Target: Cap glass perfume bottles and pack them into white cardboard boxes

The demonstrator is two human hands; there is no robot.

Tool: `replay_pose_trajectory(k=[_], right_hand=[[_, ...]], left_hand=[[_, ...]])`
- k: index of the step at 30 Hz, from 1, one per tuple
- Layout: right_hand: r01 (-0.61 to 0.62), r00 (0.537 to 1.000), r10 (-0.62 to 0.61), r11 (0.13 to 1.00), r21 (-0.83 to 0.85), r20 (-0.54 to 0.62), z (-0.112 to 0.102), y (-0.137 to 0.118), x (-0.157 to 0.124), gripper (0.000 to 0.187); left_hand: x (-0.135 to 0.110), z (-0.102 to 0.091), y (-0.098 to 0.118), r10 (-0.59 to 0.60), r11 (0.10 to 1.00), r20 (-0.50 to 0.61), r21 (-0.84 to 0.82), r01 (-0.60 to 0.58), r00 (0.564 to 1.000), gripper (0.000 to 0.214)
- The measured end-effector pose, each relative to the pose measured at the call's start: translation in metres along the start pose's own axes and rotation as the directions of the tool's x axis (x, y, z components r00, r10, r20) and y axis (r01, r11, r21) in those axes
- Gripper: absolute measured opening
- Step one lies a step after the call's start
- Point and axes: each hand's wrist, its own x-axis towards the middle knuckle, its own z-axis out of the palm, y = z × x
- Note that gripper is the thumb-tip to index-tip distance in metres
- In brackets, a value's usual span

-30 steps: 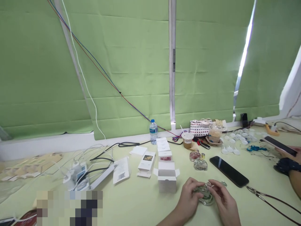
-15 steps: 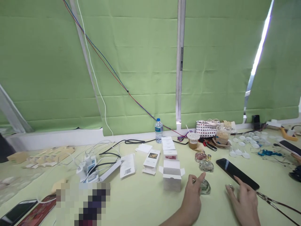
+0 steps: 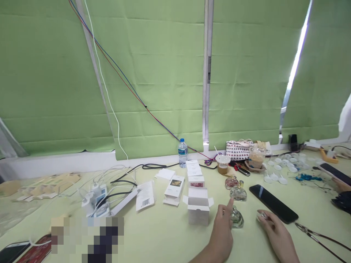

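My left hand [image 3: 222,228] is at the left side of a small clear glass perfume bottle [image 3: 238,219], its fingers curled against the glass and the index finger pointing forward. The hand covers part of the bottle. To the right, my right hand [image 3: 278,233] pinches a small shiny cap [image 3: 263,215] between thumb and fingers, just above the table. Two more glass bottles stand beyond: a clear one with a gold-coloured neck [image 3: 238,193] and a pinkish one [image 3: 230,182]. An open white box [image 3: 198,215] is left of my left hand.
A black phone [image 3: 274,204] and eyeglasses [image 3: 312,232] lie near my right hand. Behind are white cartons [image 3: 173,189], a water bottle [image 3: 182,153], drink cups [image 3: 222,164] and white round pieces [image 3: 274,178]. Cables and a power strip [image 3: 100,201] are left. Another person's hand [image 3: 342,184] is far right.
My right hand has turned and shifted slightly left with the cap. My left index finger has straightened forward, and the bottle beside it now shows its neck. The view has shifted slightly.
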Motion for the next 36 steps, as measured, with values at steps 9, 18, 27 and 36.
replay_pose_trajectory(k=[9, 18, 27, 36], right_hand=[[-0.176, 0.959, -0.002, 0.781, 0.599, 0.284, 0.006, -0.049, -0.017, 0.058], [-0.212, 0.956, -0.01, 0.669, 0.713, 0.294, 0.024, -0.06, -0.003, 0.042], [-0.105, 0.959, -0.106, 0.726, 0.679, 0.261, 0.039, -0.077, -0.007, 0.03], [0.004, 0.942, -0.199, 0.812, 0.583, 0.27, 0.038, -0.073, -0.012, 0.03]], left_hand=[[-0.002, -0.001, 0.003, -0.139, 0.989, -0.1, -0.059, 0.134, 0.985, 0.052], [0.001, -0.003, 0.003, -0.105, 0.992, -0.121, -0.083, 0.095, 0.987, 0.041], [0.002, -0.003, 0.002, -0.083, 0.992, -0.135, -0.108, 0.069, 0.987, 0.033], [0.001, -0.002, 0.003, -0.052, 0.99, -0.135, -0.139, 0.033, 0.989, 0.035]])
